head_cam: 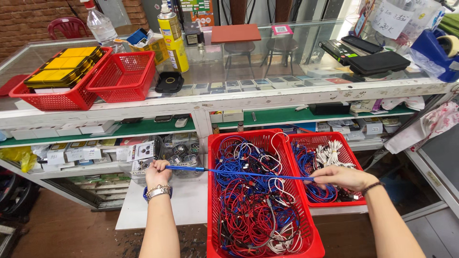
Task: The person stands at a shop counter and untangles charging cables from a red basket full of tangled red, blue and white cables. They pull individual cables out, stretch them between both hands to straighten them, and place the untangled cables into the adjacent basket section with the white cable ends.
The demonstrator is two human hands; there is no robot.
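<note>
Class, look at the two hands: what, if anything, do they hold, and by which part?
Both hold one blue cable, stretched taut: the left hand grips its plug end, the right hand pinches it farther along.

Left hand (158,173), right hand (340,177) hold blue cable (248,174) taut over red basket (306,241) of cables.

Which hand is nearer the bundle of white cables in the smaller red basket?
Right. The right hand is over the smaller red basket, just below the white cables. The left hand is far left, beyond the big basket, holding the blue cable.
</note>
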